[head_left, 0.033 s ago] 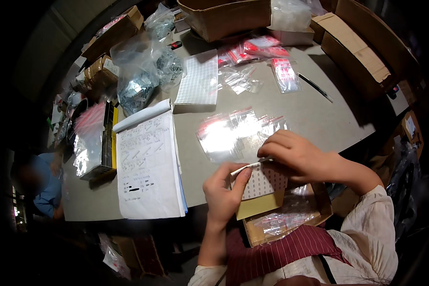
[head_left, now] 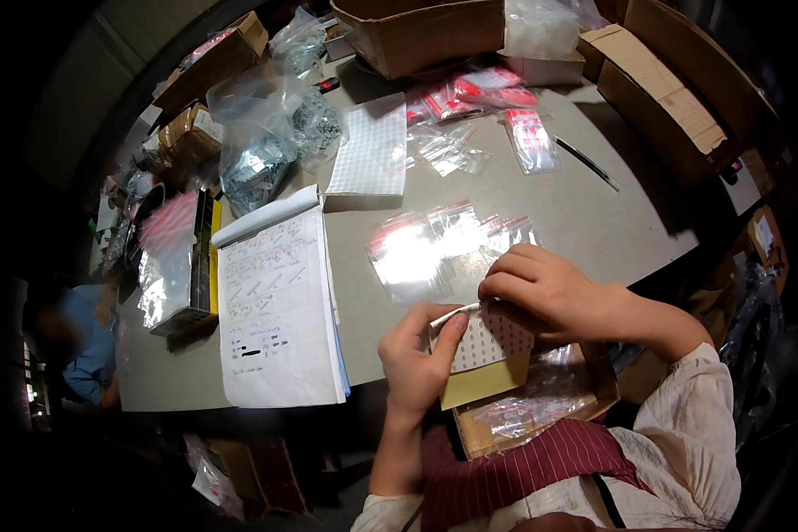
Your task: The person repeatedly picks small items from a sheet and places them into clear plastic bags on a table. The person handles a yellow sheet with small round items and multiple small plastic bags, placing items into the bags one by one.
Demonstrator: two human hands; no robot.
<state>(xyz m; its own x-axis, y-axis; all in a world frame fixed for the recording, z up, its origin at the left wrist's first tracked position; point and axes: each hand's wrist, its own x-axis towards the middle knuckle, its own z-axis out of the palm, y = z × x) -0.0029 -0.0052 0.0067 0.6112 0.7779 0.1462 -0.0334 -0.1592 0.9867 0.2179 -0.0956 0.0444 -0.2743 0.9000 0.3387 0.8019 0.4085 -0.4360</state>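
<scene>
My left hand grips the left edge of a sticker sheet, thumb lying on top. Rows of small printed marks cover the white sheet, and its upper edge is rolled back. A plain yellow part shows below it. At the sheet's upper right, my right hand is closed with its fingers bent over the rolled edge; the fingertips are partly hidden. Just beyond my hands lie clear zip bags with red seal lines. Under the sheet is an open cardboard box with clear bags inside.
A notepad lies left of my hands, beside a box of zip bags. Farther back are a bag of metal parts, a white label sheet, red-marked packets and a pen. A person in blue is at far left.
</scene>
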